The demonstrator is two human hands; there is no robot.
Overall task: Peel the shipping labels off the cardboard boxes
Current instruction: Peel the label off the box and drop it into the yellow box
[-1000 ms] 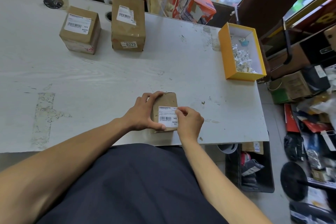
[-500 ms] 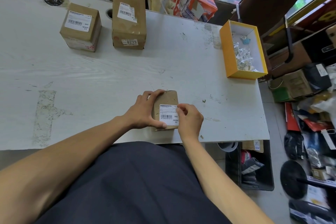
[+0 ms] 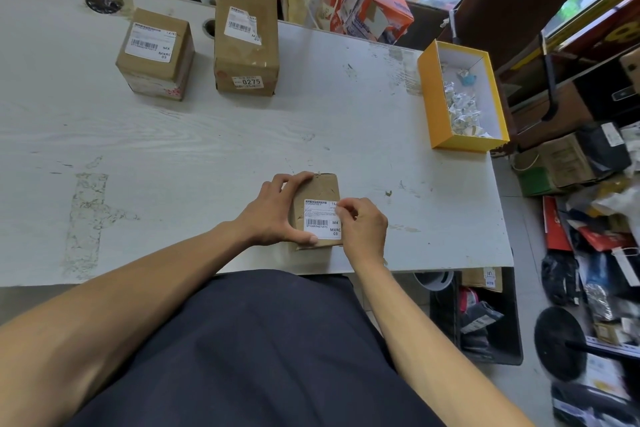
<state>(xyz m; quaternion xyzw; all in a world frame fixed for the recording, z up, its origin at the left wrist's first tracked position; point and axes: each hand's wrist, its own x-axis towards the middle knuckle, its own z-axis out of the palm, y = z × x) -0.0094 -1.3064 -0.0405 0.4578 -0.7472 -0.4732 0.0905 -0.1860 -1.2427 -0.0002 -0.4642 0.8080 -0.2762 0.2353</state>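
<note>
A small cardboard box (image 3: 320, 189) stands near the table's front edge with a white shipping label (image 3: 320, 224) on its top. My left hand (image 3: 273, 213) grips the box from the left, thumb along its near edge. My right hand (image 3: 362, 227) is at the label's upper right corner, fingertips pinching at that corner. Two more labelled cardboard boxes stand at the back left: a squat box (image 3: 156, 54) and a taller box (image 3: 246, 43) marked 0275.
A yellow tray (image 3: 427, 104) with crumpled peeled labels sits at the table's right edge. The white table (image 3: 173, 149) has a round cable hole at the back left. Clutter and boxes crowd the floor to the right and behind the table.
My right hand's fingertips moved up the label's right edge to its upper right corner. The left hand keeps its hold on the box.
</note>
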